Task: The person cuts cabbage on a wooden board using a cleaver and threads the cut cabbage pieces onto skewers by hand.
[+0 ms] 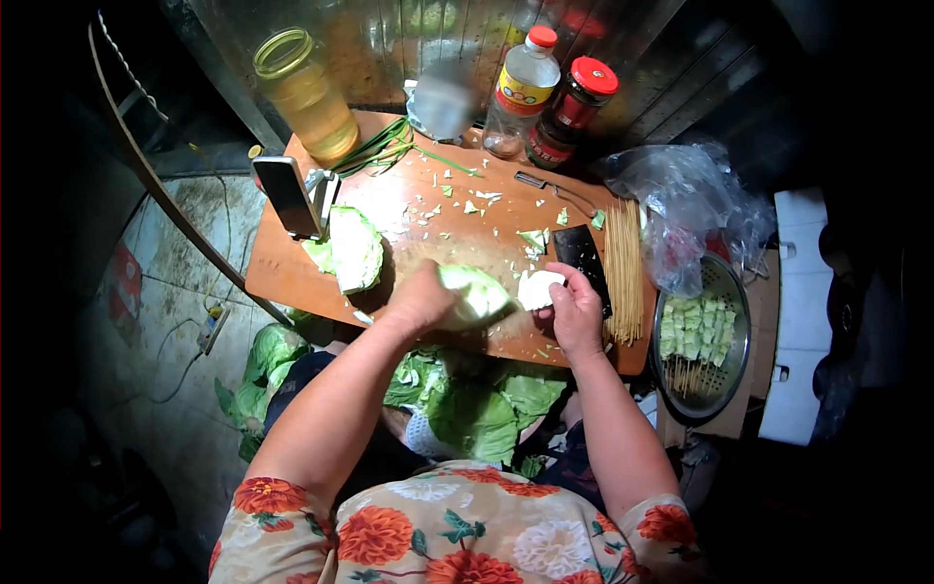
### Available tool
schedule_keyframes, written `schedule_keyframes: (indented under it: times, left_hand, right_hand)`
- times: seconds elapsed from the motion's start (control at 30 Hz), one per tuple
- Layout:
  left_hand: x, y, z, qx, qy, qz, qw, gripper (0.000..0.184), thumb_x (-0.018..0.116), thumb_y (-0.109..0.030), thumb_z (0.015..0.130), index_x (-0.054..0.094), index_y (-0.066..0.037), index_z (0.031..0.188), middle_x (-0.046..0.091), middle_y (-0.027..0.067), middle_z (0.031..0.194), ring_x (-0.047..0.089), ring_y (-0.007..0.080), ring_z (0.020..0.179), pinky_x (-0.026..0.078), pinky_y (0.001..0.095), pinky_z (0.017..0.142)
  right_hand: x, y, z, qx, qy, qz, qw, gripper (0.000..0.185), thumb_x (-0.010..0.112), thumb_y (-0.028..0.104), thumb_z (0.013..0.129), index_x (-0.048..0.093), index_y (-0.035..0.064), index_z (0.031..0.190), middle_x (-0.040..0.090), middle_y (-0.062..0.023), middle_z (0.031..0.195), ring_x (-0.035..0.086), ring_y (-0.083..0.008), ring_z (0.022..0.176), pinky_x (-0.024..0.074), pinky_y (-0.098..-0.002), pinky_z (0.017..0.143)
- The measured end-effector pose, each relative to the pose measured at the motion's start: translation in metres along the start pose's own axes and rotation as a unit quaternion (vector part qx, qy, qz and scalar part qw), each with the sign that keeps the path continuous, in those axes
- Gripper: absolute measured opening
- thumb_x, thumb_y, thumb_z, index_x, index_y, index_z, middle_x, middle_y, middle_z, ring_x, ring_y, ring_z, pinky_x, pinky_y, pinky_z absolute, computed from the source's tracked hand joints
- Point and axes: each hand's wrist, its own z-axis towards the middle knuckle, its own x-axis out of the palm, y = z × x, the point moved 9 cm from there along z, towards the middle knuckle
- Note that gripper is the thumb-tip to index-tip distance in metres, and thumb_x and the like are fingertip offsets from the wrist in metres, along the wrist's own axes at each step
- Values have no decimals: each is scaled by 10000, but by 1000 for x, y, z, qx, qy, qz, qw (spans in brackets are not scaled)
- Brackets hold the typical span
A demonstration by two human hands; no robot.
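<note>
My left hand [428,295] is closed on a cut wedge of pale green cabbage [477,295], held low over the near part of the wooden table. To its right, my right hand [579,316] pinches a whitish piece of cabbage [538,289] between thumb and fingers. The piece is very close to the wedge; I cannot tell whether they touch. A larger cut cabbage chunk [356,250] lies left of my left hand. Just beyond my right hand is a flat dark rectangular thing [582,261], perhaps a blade. Loose cabbage leaves [477,419] lie below the table edge.
Bamboo skewers [626,277] lie along the right of the table [418,219]. Beside it, a metal colander [710,404] holds skewered cabbage. A propped phone [285,198], a yellow jar [316,107], a plastic bottle [522,92] and a red-lidded jar [579,97] stand around the edge.
</note>
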Motion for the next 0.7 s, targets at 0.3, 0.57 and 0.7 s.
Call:
schedule_keyframes:
  times: [0.3, 0.57, 0.7]
  left_hand:
    - [-61, -8, -24, -19, -164, 136, 977, 630, 667, -270, 819, 369, 35, 1283, 531, 278, 1163, 597, 411, 1005, 488, 455, 859]
    - [-40, -35, -29, 162, -135, 91, 973, 443, 672, -223, 753, 554, -39, 1139, 606, 184, 1066, 617, 361, 885, 500, 421, 788]
    - [21, -39, -26, 159, 36, 100, 982, 489, 713, -220, 753, 549, -18, 1168, 640, 199, 985, 614, 362, 933, 502, 372, 832]
  right_hand:
    - [87, -12, -44, -298, 168, -535, 773, 336, 545, 87, 787, 582, 110, 1120, 560, -114, 1098, 579, -330, 934, 500, -427, 769]
    - [82, 6, -59, -253, 226, -540, 770, 395, 562, 45, 769, 563, 127, 1156, 545, -109, 1179, 570, -325, 1013, 485, -414, 864]
    - [3, 25, -41, -135, 27, -579, 804, 421, 598, 103, 773, 538, 85, 1189, 564, -159, 1114, 579, -352, 998, 480, -429, 868]
